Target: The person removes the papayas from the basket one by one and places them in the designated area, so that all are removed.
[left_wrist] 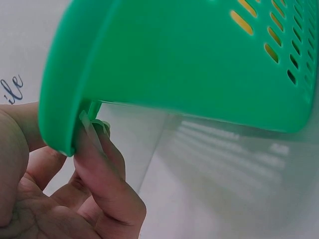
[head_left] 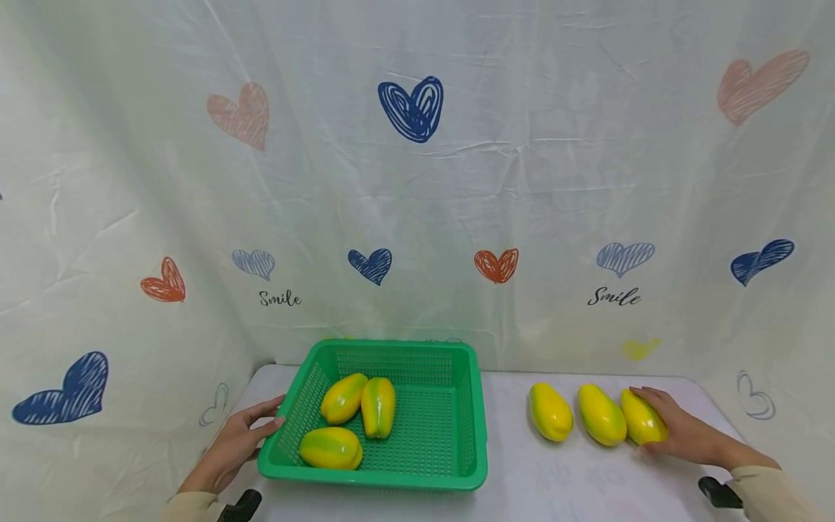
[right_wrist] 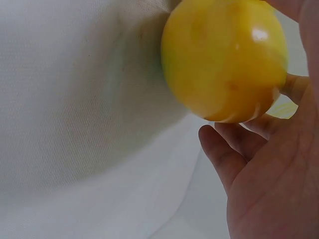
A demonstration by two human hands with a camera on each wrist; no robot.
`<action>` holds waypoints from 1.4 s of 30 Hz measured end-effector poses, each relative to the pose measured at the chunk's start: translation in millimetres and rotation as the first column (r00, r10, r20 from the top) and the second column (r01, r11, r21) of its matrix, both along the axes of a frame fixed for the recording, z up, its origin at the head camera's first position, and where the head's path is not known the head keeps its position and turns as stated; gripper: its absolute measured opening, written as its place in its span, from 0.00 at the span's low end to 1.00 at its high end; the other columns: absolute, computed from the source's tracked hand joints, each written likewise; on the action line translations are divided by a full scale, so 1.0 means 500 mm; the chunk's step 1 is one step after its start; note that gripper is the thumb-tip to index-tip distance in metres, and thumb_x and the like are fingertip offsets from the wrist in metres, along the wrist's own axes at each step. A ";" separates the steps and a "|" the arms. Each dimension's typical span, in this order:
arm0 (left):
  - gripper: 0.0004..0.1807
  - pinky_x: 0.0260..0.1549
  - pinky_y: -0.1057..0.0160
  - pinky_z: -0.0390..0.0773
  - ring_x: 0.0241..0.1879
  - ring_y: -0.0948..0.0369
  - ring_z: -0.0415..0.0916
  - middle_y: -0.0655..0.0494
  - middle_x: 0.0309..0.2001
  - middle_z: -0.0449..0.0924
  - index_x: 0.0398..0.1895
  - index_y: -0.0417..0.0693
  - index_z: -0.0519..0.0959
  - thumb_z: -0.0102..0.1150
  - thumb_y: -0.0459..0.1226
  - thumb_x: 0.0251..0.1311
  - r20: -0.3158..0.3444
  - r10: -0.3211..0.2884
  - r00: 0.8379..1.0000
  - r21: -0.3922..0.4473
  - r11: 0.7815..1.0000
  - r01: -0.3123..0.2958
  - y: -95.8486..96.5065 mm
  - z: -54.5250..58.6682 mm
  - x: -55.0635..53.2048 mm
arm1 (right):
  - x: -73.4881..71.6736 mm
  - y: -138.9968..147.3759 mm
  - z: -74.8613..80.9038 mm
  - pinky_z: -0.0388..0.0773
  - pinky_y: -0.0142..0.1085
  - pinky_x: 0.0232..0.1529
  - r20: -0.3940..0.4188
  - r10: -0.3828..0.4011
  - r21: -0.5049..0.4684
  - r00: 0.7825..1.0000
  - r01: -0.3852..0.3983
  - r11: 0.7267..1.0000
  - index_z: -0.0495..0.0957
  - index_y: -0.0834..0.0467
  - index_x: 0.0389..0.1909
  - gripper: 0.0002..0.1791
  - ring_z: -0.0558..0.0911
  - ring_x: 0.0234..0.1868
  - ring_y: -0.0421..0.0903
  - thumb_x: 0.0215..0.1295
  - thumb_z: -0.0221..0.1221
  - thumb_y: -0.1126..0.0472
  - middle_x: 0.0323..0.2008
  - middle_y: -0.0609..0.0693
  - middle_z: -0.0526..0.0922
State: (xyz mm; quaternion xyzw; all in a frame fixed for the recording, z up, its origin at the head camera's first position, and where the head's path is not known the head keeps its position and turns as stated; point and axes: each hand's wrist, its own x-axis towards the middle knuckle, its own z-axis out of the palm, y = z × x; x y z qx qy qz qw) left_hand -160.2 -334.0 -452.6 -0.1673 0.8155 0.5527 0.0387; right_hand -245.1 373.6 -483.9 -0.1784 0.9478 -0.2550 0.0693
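Observation:
My left hand (head_left: 242,441) grips the left rim of a green plastic basket (head_left: 471,420). In the left wrist view the curled fingers (left_wrist: 107,184) pinch that rim from below. Three glossy yellow papayas lie inside on the left half, one (head_left: 330,448) in front and two behind it. On the table at the right, my right hand (head_left: 688,433) holds the rightmost papaya (head_left: 642,418) of a row of three. Its thumb and fingers are around the fruit (right_wrist: 224,59) in the right wrist view. The middle papaya (head_left: 601,415) touches or nearly touches the held one.
The leftmost papaya (head_left: 551,412) of the row lies apart, between the basket and the other two. A white cloth covers the table (head_left: 509,478). Behind and beside it hangs a pale curtain (head_left: 561,188) printed with hearts and "Smile".

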 end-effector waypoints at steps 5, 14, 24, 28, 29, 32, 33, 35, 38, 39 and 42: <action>0.38 0.34 0.57 0.78 0.39 0.55 0.72 0.37 0.58 0.61 0.66 0.41 0.63 0.63 0.47 0.54 0.001 0.005 1.000 0.005 1.000 -0.005 0.001 -0.001 0.000 | -0.003 0.005 -0.002 0.61 0.67 0.49 0.005 0.004 0.011 1.000 -0.004 1.000 0.51 0.65 0.67 0.55 0.62 0.55 0.68 0.43 0.71 0.48 0.61 0.70 0.51; 0.37 0.35 0.57 0.78 0.41 0.54 0.72 0.37 0.58 0.60 0.66 0.41 0.63 0.63 0.46 0.55 0.022 0.012 1.000 0.001 1.000 -0.012 0.000 -0.002 0.000 | 0.005 0.006 -0.004 0.61 0.67 0.50 0.045 -0.028 0.017 0.999 0.028 0.999 0.50 0.66 0.67 0.56 0.62 0.55 0.69 0.42 0.71 0.48 0.62 0.70 0.50; 0.37 0.34 0.58 0.78 0.40 0.55 0.72 0.37 0.59 0.60 0.66 0.41 0.63 0.63 0.47 0.55 0.015 0.011 1.000 0.012 1.000 -0.012 -0.003 -0.006 0.000 | 0.000 0.015 -0.014 0.61 0.66 0.50 0.031 -0.035 0.017 0.999 0.035 0.999 0.49 0.64 0.68 0.57 0.62 0.55 0.67 0.42 0.71 0.46 0.62 0.69 0.50; 0.38 0.35 0.57 0.78 0.42 0.54 0.72 0.38 0.58 0.61 0.66 0.41 0.63 0.63 0.47 0.55 0.014 0.008 1.000 0.010 1.000 -0.008 -0.002 -0.003 0.001 | -0.001 0.019 -0.015 0.61 0.67 0.49 0.018 -0.028 0.012 0.999 0.028 1.000 0.48 0.65 0.68 0.58 0.63 0.54 0.67 0.42 0.71 0.47 0.61 0.70 0.51; 0.38 0.36 0.57 0.78 0.43 0.54 0.71 0.38 0.58 0.61 0.66 0.41 0.63 0.62 0.47 0.55 0.013 0.004 1.000 0.007 1.000 -0.004 -0.002 -0.002 0.002 | 0.000 0.019 -0.014 0.61 0.67 0.49 0.014 -0.030 0.012 0.999 0.030 0.999 0.48 0.65 0.68 0.58 0.63 0.54 0.66 0.42 0.71 0.47 0.61 0.69 0.51; 0.38 0.36 0.56 0.78 0.45 0.53 0.71 0.38 0.58 0.61 0.66 0.41 0.63 0.62 0.47 0.56 0.013 0.006 1.000 0.004 1.000 -0.006 0.000 0.001 0.003 | 0.002 0.020 -0.010 0.61 0.67 0.48 -0.009 -0.028 0.011 1.000 0.028 1.000 0.49 0.66 0.67 0.57 0.63 0.53 0.66 0.42 0.71 0.47 0.60 0.70 0.52; 0.38 0.36 0.56 0.78 0.45 0.53 0.71 0.38 0.58 0.61 0.66 0.41 0.63 0.62 0.48 0.55 0.013 0.005 1.000 0.003 1.000 -0.005 0.000 0.001 0.003 | 0.003 0.021 -0.008 0.61 0.67 0.48 -0.023 -0.026 0.013 0.999 0.026 1.000 0.49 0.66 0.67 0.57 0.63 0.53 0.67 0.42 0.71 0.48 0.59 0.70 0.52; 0.39 0.36 0.56 0.78 0.45 0.53 0.71 0.38 0.58 0.61 0.66 0.40 0.63 0.63 0.49 0.55 0.011 0.001 1.000 0.003 1.000 -0.001 0.000 0.001 0.003 | 0.005 0.021 -0.003 0.60 0.68 0.48 -0.050 -0.033 0.023 0.998 0.034 0.999 0.50 0.67 0.67 0.58 0.63 0.53 0.68 0.41 0.72 0.48 0.59 0.71 0.52; 0.39 0.36 0.55 0.78 0.44 0.53 0.71 0.38 0.58 0.62 0.66 0.41 0.63 0.63 0.49 0.54 0.008 -0.002 1.000 0.007 1.000 0.002 0.000 0.001 0.003 | 0.007 0.020 0.009 0.59 0.70 0.46 -0.104 -0.040 0.047 0.994 0.045 0.998 0.49 0.68 0.67 0.58 0.61 0.54 0.71 0.40 0.72 0.49 0.59 0.74 0.51; 0.40 0.36 0.55 0.78 0.44 0.53 0.71 0.38 0.58 0.61 0.66 0.41 0.63 0.63 0.50 0.54 0.006 -0.006 1.000 0.007 1.000 0.006 -0.001 0.001 0.003 | 0.007 0.019 0.015 0.59 0.70 0.45 -0.123 -0.043 0.053 0.991 0.050 0.997 0.49 0.67 0.67 0.58 0.59 0.54 0.72 0.40 0.72 0.49 0.59 0.74 0.50; 0.39 0.37 0.55 0.78 0.45 0.53 0.71 0.38 0.58 0.61 0.66 0.41 0.63 0.63 0.49 0.54 0.002 -0.010 1.000 0.007 1.000 0.010 -0.001 0.000 0.002 | 0.007 0.012 0.035 0.58 0.72 0.43 -0.174 -0.042 0.071 0.984 0.055 0.996 0.48 0.65 0.68 0.59 0.56 0.55 0.74 0.41 0.72 0.48 0.61 0.75 0.47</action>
